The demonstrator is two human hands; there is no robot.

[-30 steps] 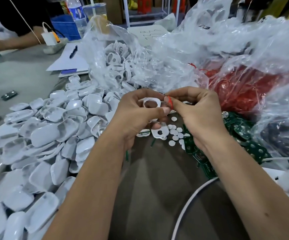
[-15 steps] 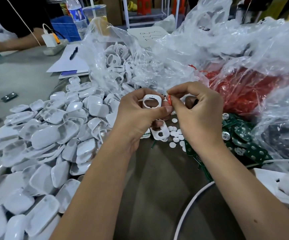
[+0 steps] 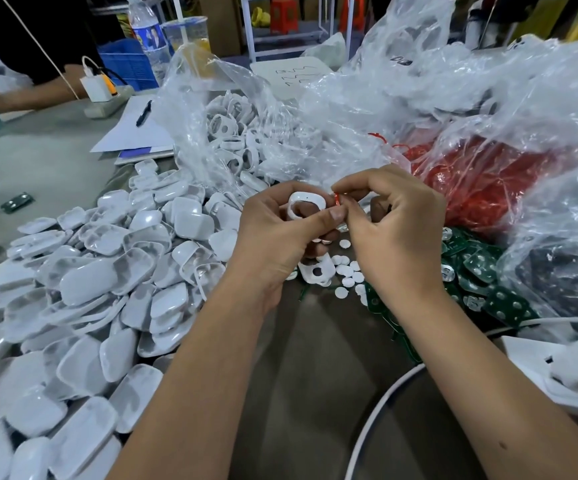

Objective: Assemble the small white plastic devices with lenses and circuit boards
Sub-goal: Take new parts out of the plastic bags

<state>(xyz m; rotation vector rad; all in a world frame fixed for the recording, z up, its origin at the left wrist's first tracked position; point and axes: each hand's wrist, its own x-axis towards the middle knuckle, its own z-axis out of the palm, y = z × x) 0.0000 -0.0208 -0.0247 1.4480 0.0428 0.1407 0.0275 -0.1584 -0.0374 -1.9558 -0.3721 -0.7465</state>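
My left hand (image 3: 280,233) grips a small white plastic frame (image 3: 306,205) with a large oval opening, held up over the table. My right hand (image 3: 394,230) pinches a small red piece (image 3: 337,199) right at the frame's right edge. Below the hands lie several small white round discs (image 3: 344,270) and another white frame (image 3: 317,273). Green circuit boards (image 3: 477,271) are piled to the right. A large heap of white shell halves (image 3: 107,271) covers the left of the table.
A clear plastic bag of white frames (image 3: 235,140) stands behind the hands, with a bag of red parts (image 3: 481,181) at the right. A white cable (image 3: 381,403) curves at the bottom right. Papers with a pen (image 3: 135,129), a water bottle (image 3: 147,36) and another person's arm (image 3: 31,93) are at the far left.
Both hands have risen slightly together, and the white frame now faces the camera more fully. The red piece stays at the frame's right edge.
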